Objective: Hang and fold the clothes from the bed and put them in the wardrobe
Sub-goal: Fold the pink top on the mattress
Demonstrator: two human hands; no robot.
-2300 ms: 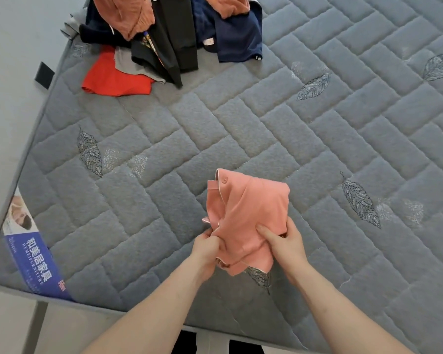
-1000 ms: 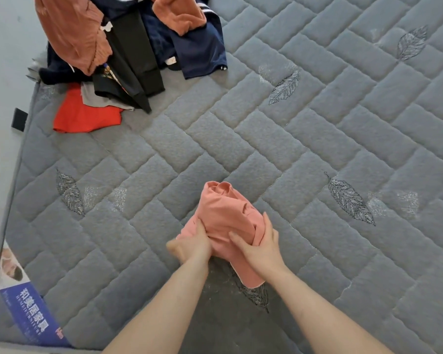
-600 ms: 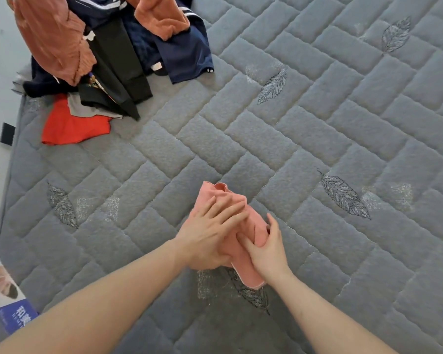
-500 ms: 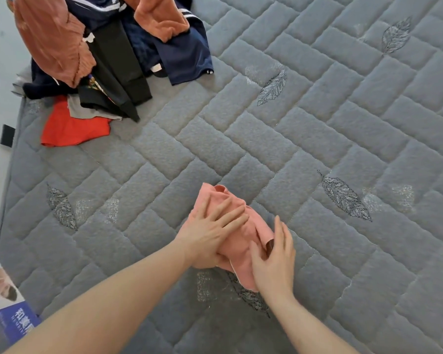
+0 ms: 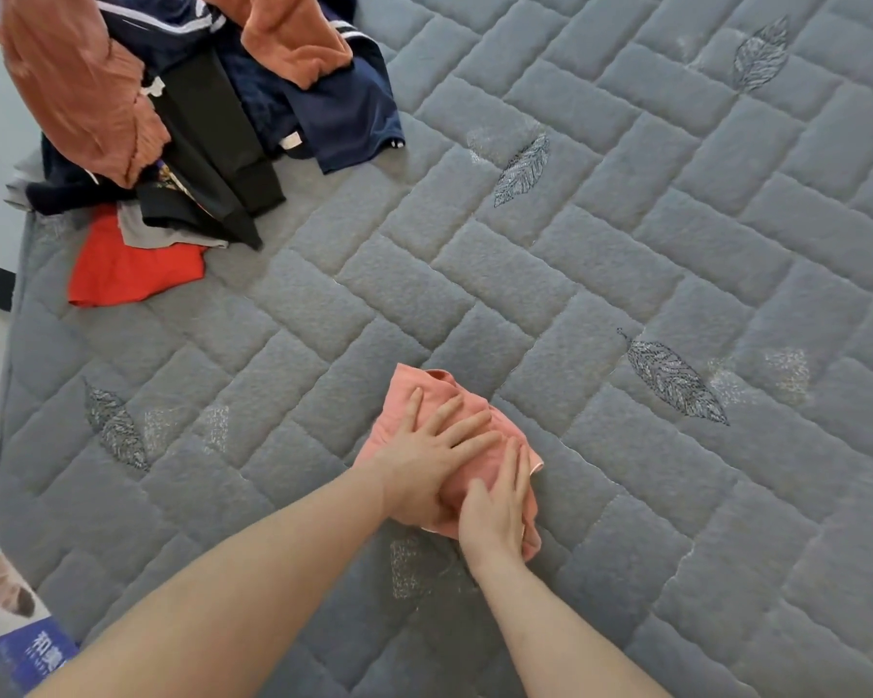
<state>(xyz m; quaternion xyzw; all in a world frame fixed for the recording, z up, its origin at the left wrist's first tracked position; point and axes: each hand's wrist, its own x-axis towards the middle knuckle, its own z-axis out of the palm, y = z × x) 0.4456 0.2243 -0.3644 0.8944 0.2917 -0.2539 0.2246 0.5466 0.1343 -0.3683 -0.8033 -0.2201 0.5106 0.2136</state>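
pressing 2 hands (image 5: 454, 471) on 1 pink garment (image 5: 414, 390).

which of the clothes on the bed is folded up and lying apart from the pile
The small pink garment near the bed's front edge, pressed flat under both hands. The rust, navy, black and red pieces lie heaped together at the far left corner, unfolded.

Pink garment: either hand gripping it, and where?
Neither grips. The left hand and right hand press flat, fingers straight, on top of the folded pink garment on the mattress.
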